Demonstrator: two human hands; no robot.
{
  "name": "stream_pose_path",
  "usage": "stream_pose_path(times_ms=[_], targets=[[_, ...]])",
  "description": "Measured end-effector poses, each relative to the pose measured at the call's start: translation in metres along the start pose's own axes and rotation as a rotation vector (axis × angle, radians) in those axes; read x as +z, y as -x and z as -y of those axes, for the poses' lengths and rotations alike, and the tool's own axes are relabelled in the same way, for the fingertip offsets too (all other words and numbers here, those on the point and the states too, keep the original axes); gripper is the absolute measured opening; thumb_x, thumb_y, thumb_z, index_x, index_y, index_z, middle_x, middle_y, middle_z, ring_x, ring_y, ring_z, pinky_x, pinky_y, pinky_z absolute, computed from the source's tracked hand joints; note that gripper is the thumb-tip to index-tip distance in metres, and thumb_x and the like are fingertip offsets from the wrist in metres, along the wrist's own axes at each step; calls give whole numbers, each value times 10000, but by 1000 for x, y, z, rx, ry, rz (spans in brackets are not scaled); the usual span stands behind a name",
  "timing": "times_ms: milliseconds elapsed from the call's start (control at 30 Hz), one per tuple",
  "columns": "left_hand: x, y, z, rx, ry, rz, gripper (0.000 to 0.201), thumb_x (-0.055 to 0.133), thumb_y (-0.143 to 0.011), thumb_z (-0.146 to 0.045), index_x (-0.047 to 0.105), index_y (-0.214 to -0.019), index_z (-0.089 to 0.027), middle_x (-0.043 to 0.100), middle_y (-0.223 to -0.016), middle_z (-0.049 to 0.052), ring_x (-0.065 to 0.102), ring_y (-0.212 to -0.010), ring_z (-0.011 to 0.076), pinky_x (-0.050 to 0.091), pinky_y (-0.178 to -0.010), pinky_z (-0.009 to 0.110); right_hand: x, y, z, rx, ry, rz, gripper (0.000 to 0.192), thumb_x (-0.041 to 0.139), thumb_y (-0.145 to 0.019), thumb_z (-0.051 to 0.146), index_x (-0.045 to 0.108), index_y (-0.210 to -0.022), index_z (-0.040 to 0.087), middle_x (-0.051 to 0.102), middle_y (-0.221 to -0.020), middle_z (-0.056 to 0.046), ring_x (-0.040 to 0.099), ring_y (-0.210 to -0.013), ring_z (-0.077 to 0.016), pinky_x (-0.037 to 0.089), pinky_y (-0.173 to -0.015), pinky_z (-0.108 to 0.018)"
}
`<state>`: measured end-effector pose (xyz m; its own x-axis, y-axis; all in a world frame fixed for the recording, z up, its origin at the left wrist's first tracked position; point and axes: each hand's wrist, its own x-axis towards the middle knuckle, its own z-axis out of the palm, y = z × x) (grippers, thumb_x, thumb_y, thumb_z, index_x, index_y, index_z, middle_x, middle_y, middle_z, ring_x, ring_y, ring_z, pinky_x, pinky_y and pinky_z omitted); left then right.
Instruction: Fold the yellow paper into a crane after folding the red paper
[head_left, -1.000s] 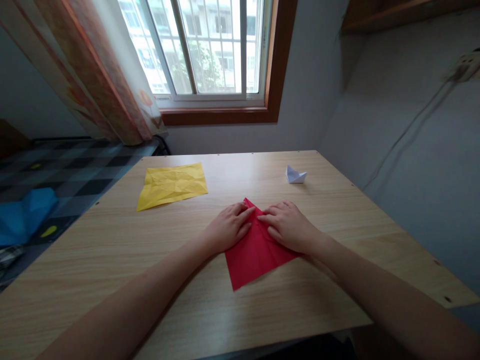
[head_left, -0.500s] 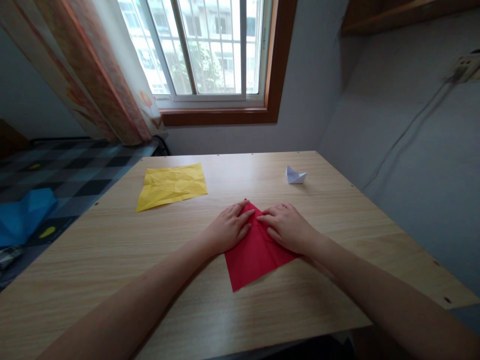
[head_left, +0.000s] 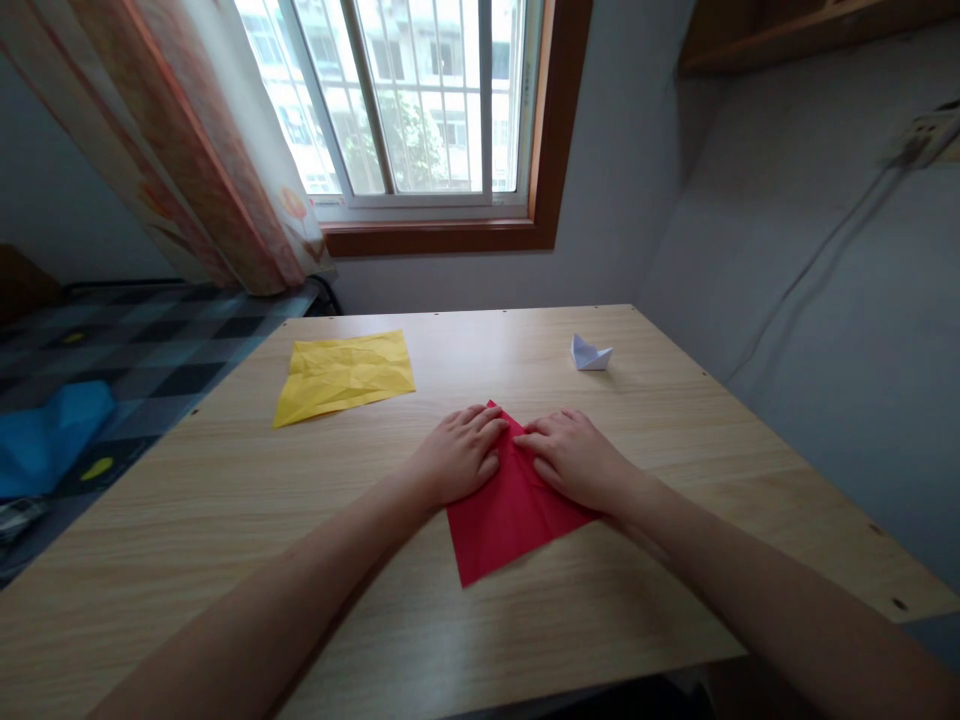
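A sheet of red paper (head_left: 510,515) lies on the wooden table in front of me, one corner pointing away, with creases near its middle. My left hand (head_left: 463,455) rests on its left edge, fingers stretched out over the paper near the far corner. On the right edge lies my right hand (head_left: 574,455), index finger and thumb apart and touching the paper. Both palms face down, and they cover parts of the sheet's two side edges. Whether the right fingertips have a folded edge under them I cannot tell.
Creased yellow paper (head_left: 345,375) lies at the table's back left. A small white paper boat (head_left: 590,354) stands at the back right. Left of the table, blue paper (head_left: 56,435) lies on a checked bed cover (head_left: 172,345). A cable (head_left: 810,265) runs down the right wall.
The left fingers have drawn closer together and shifted slightly on the red paper. Its near corner has moved slightly left. The right hand has barely moved.
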<state>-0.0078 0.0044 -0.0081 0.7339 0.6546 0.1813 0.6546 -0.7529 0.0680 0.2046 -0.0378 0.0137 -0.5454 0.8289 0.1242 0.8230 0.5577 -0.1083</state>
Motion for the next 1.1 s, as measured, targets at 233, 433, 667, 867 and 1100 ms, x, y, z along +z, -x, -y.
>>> stream_pose_path(times_ms=[233,433,667,867,1100], targets=[[5,-3,-1,-50,5,-50,315,457,-980,-348,594,-1191,-159,576,-1374,138,501,-1296,281,386,-1105,445,1,0,-2,-37,-17,-10,307,523,-926,205,699,-1176,230,681,-1143,-93,554,-1117,-238,316,-1003,-401],[12,-1,4,-106,58,-47,382,482,-972,-427,564,-1235,-163,496,-1469,148,434,-1374,282,344,-1137,471,1,-1,-6,-29,-68,-1,304,525,-933,210,708,-1174,241,675,-1160,-87,556,-1120,-241,331,-999,-409],[12,-2,5,-113,39,-26,413,483,-961,-451,552,-1249,-164,471,-1489,154,398,-1401,288,317,-1159,464,4,-3,-14,-44,-143,-7,325,537,-918,182,714,-1183,247,668,-1171,-81,563,-1106,-227,362,-996,-390],[8,-4,5,-152,34,37,495,499,-943,-481,514,-1319,-159,424,-1525,153,346,-1433,308,289,-1178,472,7,-4,-16,-62,-154,-34,333,547,-907,167,724,-1177,247,678,-1151,-84,576,-1089,-237,387,-983,-400],[7,-5,3,-185,29,73,504,485,-946,-486,497,-1341,-173,373,-1560,148,306,-1459,306,259,-1197,466,9,-6,-18,-77,-171,-50,347,561,-889,138,728,-1170,253,685,-1143,-82,594,-1062,-231,403,-968,-395]])
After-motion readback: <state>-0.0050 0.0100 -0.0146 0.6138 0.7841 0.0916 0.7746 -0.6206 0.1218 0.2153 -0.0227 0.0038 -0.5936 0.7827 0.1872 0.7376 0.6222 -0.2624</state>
